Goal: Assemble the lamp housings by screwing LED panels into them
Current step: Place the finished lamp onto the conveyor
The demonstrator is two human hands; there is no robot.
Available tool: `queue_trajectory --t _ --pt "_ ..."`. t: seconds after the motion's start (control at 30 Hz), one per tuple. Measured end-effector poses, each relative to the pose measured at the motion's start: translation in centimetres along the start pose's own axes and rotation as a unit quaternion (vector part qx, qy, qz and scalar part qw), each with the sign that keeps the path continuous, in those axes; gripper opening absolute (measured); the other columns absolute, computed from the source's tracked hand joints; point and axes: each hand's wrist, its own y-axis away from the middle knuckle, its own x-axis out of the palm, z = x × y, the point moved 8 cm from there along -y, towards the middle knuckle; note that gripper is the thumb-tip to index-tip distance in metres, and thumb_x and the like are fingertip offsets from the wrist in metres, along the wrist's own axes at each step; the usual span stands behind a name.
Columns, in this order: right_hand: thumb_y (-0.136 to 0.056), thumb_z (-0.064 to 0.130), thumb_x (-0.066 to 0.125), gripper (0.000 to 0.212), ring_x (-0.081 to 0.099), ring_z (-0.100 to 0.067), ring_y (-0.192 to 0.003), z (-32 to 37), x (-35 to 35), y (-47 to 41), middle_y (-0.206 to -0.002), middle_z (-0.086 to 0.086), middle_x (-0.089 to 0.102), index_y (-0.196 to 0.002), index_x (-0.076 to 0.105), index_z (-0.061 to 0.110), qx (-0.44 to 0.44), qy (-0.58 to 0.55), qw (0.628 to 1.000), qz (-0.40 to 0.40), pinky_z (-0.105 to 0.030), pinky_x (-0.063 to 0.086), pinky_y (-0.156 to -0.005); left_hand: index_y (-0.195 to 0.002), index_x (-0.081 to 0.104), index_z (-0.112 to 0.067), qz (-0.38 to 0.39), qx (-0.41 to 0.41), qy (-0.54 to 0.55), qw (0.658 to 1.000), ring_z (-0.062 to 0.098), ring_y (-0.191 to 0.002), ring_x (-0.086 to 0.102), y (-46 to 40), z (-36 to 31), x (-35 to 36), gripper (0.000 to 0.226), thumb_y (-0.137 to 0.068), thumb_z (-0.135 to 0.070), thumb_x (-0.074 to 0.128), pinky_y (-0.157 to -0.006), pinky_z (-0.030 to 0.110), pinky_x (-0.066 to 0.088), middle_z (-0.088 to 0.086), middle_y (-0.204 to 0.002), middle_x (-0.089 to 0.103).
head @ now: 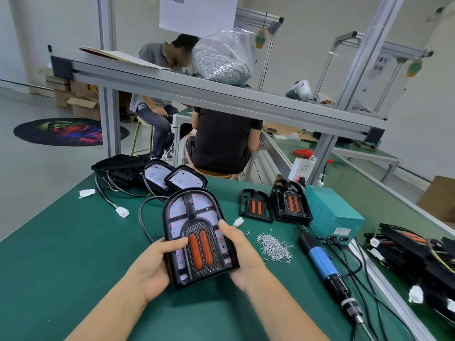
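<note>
Gripping the black arch-shaped plastic lamp housing (198,236) from both sides, the left hand (157,263) is curling round its left edge with the thumb lying across the face, while the right hand (242,257) is clamping the right edge, thumb pressing near the two orange oblong lenses. Red dots are glowing on the pale LED panel (178,209) seated inside, and the housing is tilting up just above the green bench mat (73,254). Lying just right of it is a loose heap of small silver screws (273,247), and beyond those a blue-bodied electric screwdriver (325,265) is resting beside a teal power box (331,212). More black housings (274,204) are standing farther back. Across the aluminium-framed shelf (221,97), two people are sitting in a pale-walled workshop.
</note>
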Motion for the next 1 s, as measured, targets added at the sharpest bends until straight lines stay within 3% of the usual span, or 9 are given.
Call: queue_trajectory --t 0.07,0.13,0.27,0.37,0.47,0.6,0.73,0.83,1.0 --pt "-0.080 0.051 0.071 0.054 0.060 -0.030 -0.113 0.0 -1.2 -0.6 -0.125 -0.012 0.060 -0.116 0.062 0.013 0.015 -0.037 0.999 -0.037 -0.043 0.050 -0.093 -0.110 0.064 0.003 0.003 -0.004 0.012 1.000 0.034 -0.077 0.072 -0.2 0.1 -0.4 0.041 -0.069 -0.004 0.061 -0.058 0.044 0.058 0.023 -0.099 0.071" --pt "-0.091 0.037 0.065 0.032 0.057 -0.021 -0.108 1.8 -3.5 -1.3 -0.124 -0.003 0.056 -0.117 0.059 0.018 -0.045 0.118 0.985 -0.118 -0.035 0.048 -0.090 -0.112 0.063 0.004 -0.003 -0.005 0.017 1.000 0.034 -0.077 0.072 -0.4 0.0 -0.9 0.043 -0.070 -0.006 0.061 -0.058 0.045 0.058 0.023 -0.099 0.071" --pt "-0.096 0.005 0.044 0.040 0.055 -0.024 -0.091 4.4 -4.1 -3.3 -0.108 -0.008 0.058 -0.131 0.057 0.018 -0.068 0.586 0.796 -0.136 -0.026 0.043 -0.080 -0.114 0.062 0.003 -0.018 0.006 0.019 1.000 0.031 -0.072 0.072 -0.7 -0.3 -1.7 0.045 -0.071 -0.008 0.060 -0.055 0.043 0.058 0.021 -0.094 0.072" --pt "-0.100 0.040 0.046 0.027 0.057 -0.028 -0.096 4.4 -3.5 -3.9 -0.107 -0.012 0.062 -0.103 0.056 0.015 -0.018 0.720 0.674 -0.165 -0.032 0.042 -0.079 -0.116 0.061 0.003 -0.022 0.009 0.021 0.999 0.032 -0.072 0.072 -0.7 -0.1 -1.7 0.045 -0.072 -0.007 0.059 -0.055 0.044 0.058 0.022 -0.094 0.072" --pt "-0.097 0.037 0.054 0.031 0.062 -0.030 -0.107 4.7 -3.1 -4.5 -0.115 -0.012 0.065 -0.113 0.059 0.011 -0.026 0.736 0.638 -0.225 -0.031 0.042 -0.076 -0.117 0.060 0.002 -0.036 0.017 0.015 0.999 0.031 -0.070 0.072 -0.7 -0.2 -1.8 0.044 -0.074 -0.005 0.059 -0.056 0.045 0.059 0.021 -0.092 0.072" --pt "-0.094 0.008 0.052 0.023 0.061 -0.031 -0.112 5.0 -2.2 -4.7 -0.120 -0.014 0.063 -0.116 0.057 0.003 -0.040 0.701 0.670 -0.241 -0.032 0.046 -0.081 -0.117 0.060 0.002 -0.047 0.016 0.017 0.999 0.031 -0.070 0.072 -0.6 -0.3 -2.0 0.045 -0.072 -0.005 0.060 -0.054 0.043 0.058 0.021 -0.091 0.072" --pt "-0.085 0.015 0.064 0.020 0.049 -0.023 -0.068 4.5 -2.5 -4.0 -0.070 -0.005 0.050 -0.072 0.049 0.013 -0.065 0.577 0.778 -0.240 -0.029 0.036 -0.059 -0.118 0.059 0.003 -0.044 0.018 0.013 0.999 0.032 -0.071 0.072 -0.2 -0.3 -2.1 0.049 -0.070 -0.005 0.062 -0.055 0.044 0.058 0.022 -0.094 0.072" --pt "-0.092 0.008 0.055 0.015 0.046 -0.016 -0.063 4.4 -2.1 -2.7 -0.069 0.001 0.055 -0.082 0.063 0.017 -0.115 0.415 0.885 -0.180 -0.025 0.037 -0.061 -0.118 0.060 0.003 -0.033 0.027 0.010 0.999 0.033 -0.071 0.072 -0.1 -0.5 -2.0 0.049 -0.069 -0.004 0.063 -0.056 0.044 0.058 0.023 -0.096 0.071" --pt "-0.100 0.011 0.036 0.029 0.049 -0.015 -0.078 5.4 -2.0 0.6 -0.096 -0.014 0.068 -0.105 0.062 0.000 -0.090 0.405 0.901 -0.128 -0.029 0.037 -0.072 -0.111 0.064 -0.002 0.018 0.027 -0.032 0.999 0.032 -0.074 0.072 -0.5 -0.3 0.9 0.043 -0.068 -0.006 0.066 -0.059 0.043 0.058 0.023 -0.102 0.070"
